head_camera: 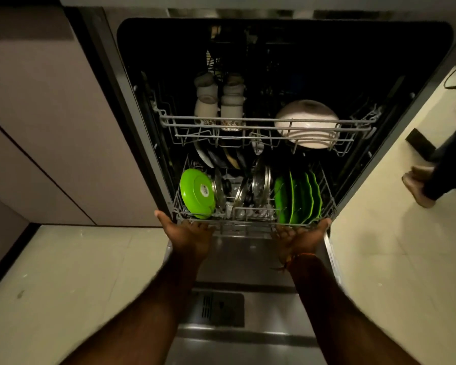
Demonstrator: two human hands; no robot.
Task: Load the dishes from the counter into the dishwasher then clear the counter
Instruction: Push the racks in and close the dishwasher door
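Observation:
The dishwasher stands open with its door (248, 262) folded down in front of me. My left hand (187, 235) and my right hand (299, 237) lie palm up against the front rail of the lower rack (248, 224), fingertips touching it. That rack holds a green plate (195, 192) at the left, steel lids (258, 185) in the middle and several green plates (300, 198) upright at the right. In the upper rack (261, 119) sit upturned cups (206, 106) and a white bowl (307, 122).
Grey cabinet fronts (50, 127) run along the left. Another person's feet (419, 185) stand on the pale floor tiles at the right. The detergent compartment (216, 309) shows on the door between my forearms.

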